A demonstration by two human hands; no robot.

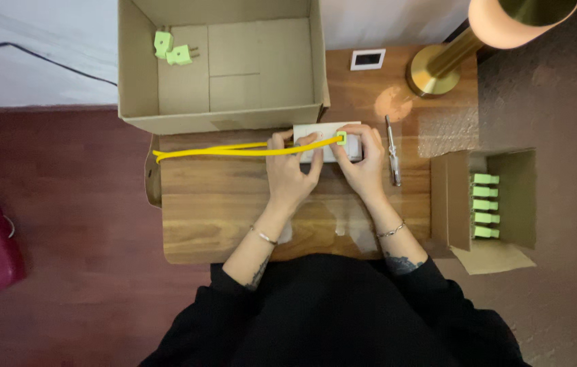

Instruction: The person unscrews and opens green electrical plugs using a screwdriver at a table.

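A white power strip (327, 130) lies on the wooden table (213, 204). My left hand (290, 171) presses on the strip's left part, its fingers over a yellow cable (220, 151). My right hand (366, 163) holds the strip's right end and pinches a light green plug (341, 138) at the cable's end, seated on the strip. The cable runs left and folds back near the table's left edge.
A large open cardboard box (224, 68) at the back holds two green plugs (173, 49). A smaller box (485, 200) at the right holds several green plugs. A screwdriver (392, 151), a brass lamp (451, 58) and a small white socket plate (368, 59) are on the table.
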